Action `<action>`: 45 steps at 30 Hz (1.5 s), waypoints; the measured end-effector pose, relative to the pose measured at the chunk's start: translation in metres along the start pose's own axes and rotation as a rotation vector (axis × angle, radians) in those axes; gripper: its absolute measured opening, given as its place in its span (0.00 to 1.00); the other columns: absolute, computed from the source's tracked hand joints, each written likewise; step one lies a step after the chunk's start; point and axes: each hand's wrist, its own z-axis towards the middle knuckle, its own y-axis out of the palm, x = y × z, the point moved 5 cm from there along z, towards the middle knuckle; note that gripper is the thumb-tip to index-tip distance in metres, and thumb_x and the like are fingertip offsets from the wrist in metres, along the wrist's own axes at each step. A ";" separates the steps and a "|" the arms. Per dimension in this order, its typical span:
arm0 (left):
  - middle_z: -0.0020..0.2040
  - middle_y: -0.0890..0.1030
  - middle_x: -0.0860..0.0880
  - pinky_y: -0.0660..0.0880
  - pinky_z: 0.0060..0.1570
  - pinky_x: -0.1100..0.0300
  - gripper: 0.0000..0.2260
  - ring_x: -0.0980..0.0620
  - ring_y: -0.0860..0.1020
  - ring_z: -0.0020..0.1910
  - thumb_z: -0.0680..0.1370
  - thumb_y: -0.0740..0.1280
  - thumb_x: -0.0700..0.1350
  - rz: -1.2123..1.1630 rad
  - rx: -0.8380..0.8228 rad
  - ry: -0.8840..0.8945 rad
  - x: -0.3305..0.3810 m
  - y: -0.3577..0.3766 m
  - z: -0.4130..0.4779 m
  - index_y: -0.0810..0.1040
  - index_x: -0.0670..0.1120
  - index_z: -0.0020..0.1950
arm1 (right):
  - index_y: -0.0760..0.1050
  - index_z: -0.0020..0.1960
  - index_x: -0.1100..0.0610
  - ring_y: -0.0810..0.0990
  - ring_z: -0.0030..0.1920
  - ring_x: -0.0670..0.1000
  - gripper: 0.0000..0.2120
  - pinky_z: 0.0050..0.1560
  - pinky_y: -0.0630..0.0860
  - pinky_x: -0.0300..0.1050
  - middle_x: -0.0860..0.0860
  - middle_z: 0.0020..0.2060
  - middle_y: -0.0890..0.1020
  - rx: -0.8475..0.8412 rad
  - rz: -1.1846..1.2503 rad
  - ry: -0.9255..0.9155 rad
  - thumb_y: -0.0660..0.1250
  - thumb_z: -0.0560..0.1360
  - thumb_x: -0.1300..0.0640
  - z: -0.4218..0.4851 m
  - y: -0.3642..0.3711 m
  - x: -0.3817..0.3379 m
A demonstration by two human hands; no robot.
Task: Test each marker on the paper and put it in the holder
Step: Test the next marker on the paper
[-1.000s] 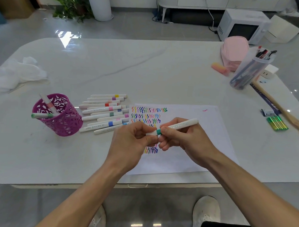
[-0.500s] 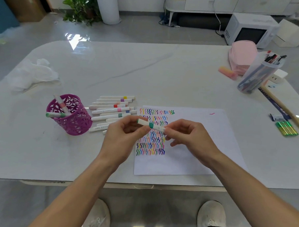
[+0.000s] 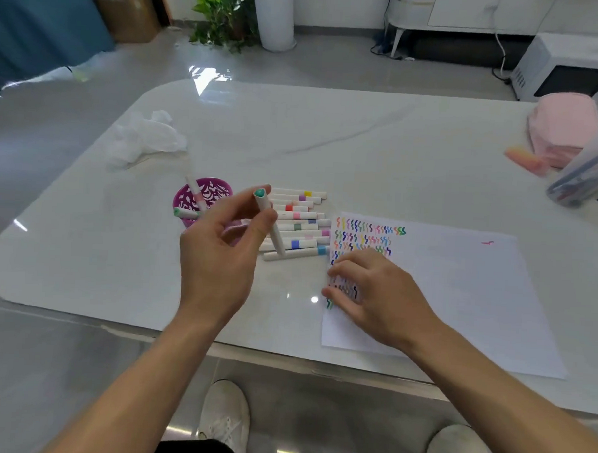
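My left hand point(image 3: 221, 253) pinches a white marker with a teal end point(image 3: 268, 221) between thumb and fingers, held nearly upright just right of the purple mesh holder point(image 3: 189, 201). The holder has two markers in it, one pink-banded point(image 3: 194, 194) and one green-tipped point(image 3: 185, 213). Several white markers with coloured bands point(image 3: 297, 223) lie in a row on the table behind my left hand. My right hand point(image 3: 373, 291) rests with spread fingers on the white paper point(image 3: 459, 284), over rows of coloured squiggles point(image 3: 369, 232).
A crumpled white tissue point(image 3: 147, 139) lies at the back left. At the right edge sit a pink pouch point(image 3: 562, 128), an orange eraser point(image 3: 525, 161) and a tilted clear cup of pens point(image 3: 587, 177). The table's front edge is close to my body.
My right hand let go of the teal marker and dropped onto the paper. My left hand carried the marker left toward the holder, turning it upright. My head turned left.
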 end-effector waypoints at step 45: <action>0.63 0.78 0.50 0.77 0.59 0.53 0.16 0.50 0.75 0.62 0.77 0.70 0.38 0.669 -0.291 0.385 -0.029 0.042 -0.008 0.78 0.47 0.65 | 0.81 0.61 0.56 0.78 0.59 0.53 0.14 0.58 0.78 0.50 0.51 0.57 0.82 0.018 -0.060 0.060 0.72 0.78 0.51 0.004 -0.012 0.010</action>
